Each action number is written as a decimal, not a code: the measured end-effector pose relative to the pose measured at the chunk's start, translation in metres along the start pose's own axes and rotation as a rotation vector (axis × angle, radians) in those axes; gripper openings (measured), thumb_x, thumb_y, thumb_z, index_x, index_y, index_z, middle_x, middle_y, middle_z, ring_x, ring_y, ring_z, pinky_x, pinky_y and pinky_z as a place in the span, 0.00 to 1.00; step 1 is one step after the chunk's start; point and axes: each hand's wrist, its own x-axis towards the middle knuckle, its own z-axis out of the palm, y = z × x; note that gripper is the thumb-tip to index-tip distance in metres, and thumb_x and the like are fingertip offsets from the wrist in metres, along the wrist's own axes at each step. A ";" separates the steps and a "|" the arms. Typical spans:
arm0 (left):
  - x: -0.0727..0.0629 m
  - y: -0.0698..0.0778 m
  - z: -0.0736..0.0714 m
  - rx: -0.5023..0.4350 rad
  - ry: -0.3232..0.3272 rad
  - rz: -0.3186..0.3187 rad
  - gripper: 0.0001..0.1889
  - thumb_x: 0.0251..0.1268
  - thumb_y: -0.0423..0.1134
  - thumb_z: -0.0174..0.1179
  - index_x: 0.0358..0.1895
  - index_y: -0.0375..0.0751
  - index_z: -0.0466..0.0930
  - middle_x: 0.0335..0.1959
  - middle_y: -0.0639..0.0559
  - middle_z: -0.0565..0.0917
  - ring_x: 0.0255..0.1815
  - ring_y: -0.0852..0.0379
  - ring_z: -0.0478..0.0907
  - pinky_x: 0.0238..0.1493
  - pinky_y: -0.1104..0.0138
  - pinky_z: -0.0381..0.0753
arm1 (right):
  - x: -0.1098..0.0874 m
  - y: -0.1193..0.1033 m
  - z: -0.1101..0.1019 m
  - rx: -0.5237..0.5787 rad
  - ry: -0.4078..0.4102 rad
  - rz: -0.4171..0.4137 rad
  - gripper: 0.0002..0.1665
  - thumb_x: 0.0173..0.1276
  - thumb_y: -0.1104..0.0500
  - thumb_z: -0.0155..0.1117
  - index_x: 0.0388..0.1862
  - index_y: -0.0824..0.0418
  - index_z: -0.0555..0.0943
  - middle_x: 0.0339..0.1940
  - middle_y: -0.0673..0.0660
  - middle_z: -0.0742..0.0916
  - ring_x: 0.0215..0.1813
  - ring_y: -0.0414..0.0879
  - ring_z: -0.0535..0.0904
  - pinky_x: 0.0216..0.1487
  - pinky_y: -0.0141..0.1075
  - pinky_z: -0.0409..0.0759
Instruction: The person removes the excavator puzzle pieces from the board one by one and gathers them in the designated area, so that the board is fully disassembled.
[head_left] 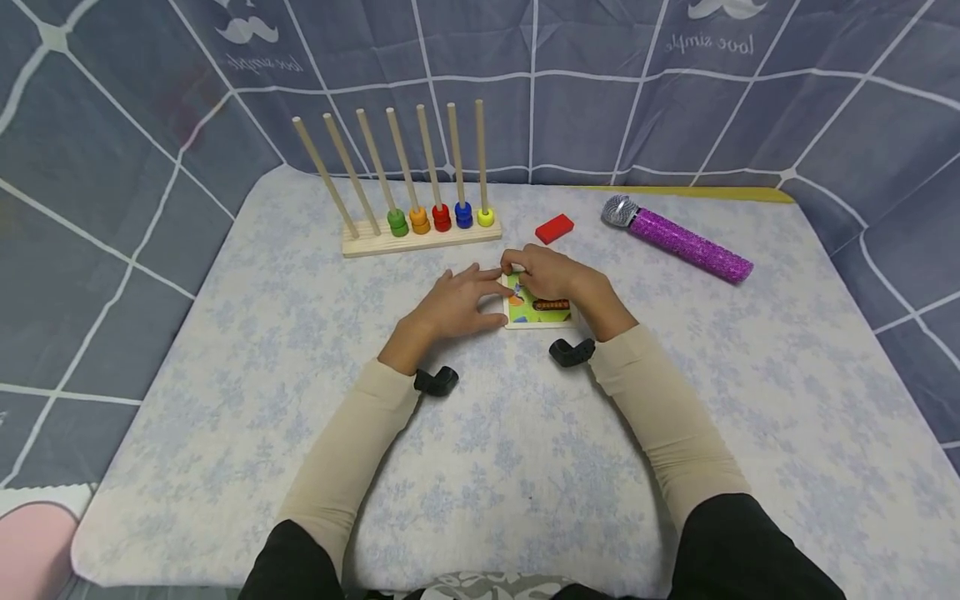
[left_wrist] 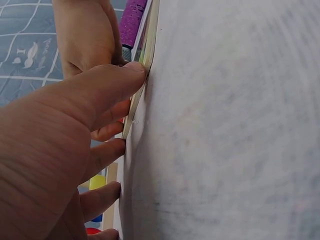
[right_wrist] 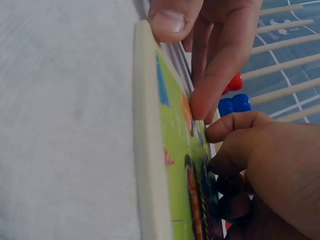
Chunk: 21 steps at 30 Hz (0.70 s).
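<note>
One picture board lies right of the bead rack, nearer you — your left hand touches it, fingers spread; your right hand curls over it — whether pinching, I cannot tell.

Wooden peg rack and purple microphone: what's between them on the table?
The red block lies between the peg rack and the microphone, touching neither; the head view shows it.
</note>
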 end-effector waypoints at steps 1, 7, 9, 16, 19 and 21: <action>0.000 0.000 0.000 0.001 0.003 0.001 0.26 0.70 0.55 0.64 0.68 0.55 0.78 0.78 0.51 0.62 0.78 0.35 0.54 0.69 0.31 0.49 | 0.000 0.000 0.000 -0.005 -0.005 -0.001 0.15 0.76 0.68 0.47 0.55 0.56 0.74 0.48 0.63 0.77 0.46 0.55 0.72 0.50 0.49 0.72; -0.001 -0.001 0.000 0.012 0.015 -0.005 0.25 0.70 0.55 0.64 0.67 0.56 0.79 0.78 0.52 0.63 0.77 0.35 0.55 0.70 0.33 0.50 | 0.003 -0.004 -0.001 -0.018 -0.018 -0.017 0.12 0.76 0.67 0.47 0.53 0.56 0.72 0.44 0.63 0.76 0.44 0.55 0.71 0.46 0.47 0.71; -0.001 -0.001 0.001 0.006 0.010 -0.006 0.25 0.70 0.55 0.64 0.67 0.56 0.79 0.78 0.52 0.63 0.77 0.35 0.55 0.70 0.33 0.50 | 0.004 -0.005 -0.001 -0.024 -0.028 -0.015 0.11 0.76 0.68 0.47 0.52 0.56 0.72 0.42 0.63 0.76 0.42 0.55 0.70 0.45 0.45 0.70; 0.000 -0.001 0.003 0.012 0.015 0.006 0.25 0.70 0.56 0.63 0.67 0.57 0.79 0.78 0.52 0.63 0.77 0.36 0.55 0.70 0.33 0.51 | 0.005 -0.008 -0.003 -0.071 -0.068 0.043 0.10 0.78 0.67 0.47 0.51 0.54 0.70 0.42 0.61 0.75 0.42 0.54 0.69 0.41 0.44 0.69; -0.001 -0.001 0.002 0.016 0.020 0.003 0.25 0.69 0.56 0.63 0.67 0.58 0.79 0.78 0.53 0.63 0.77 0.36 0.56 0.69 0.33 0.52 | 0.005 -0.009 -0.005 -0.061 -0.055 0.037 0.11 0.77 0.67 0.45 0.50 0.54 0.70 0.43 0.61 0.75 0.44 0.54 0.69 0.43 0.44 0.69; -0.001 -0.001 0.002 0.016 0.021 0.000 0.25 0.69 0.57 0.63 0.67 0.58 0.79 0.78 0.53 0.63 0.77 0.36 0.56 0.70 0.33 0.52 | 0.004 -0.009 -0.006 -0.053 -0.029 0.035 0.11 0.77 0.67 0.45 0.50 0.55 0.71 0.42 0.61 0.75 0.44 0.54 0.70 0.44 0.44 0.69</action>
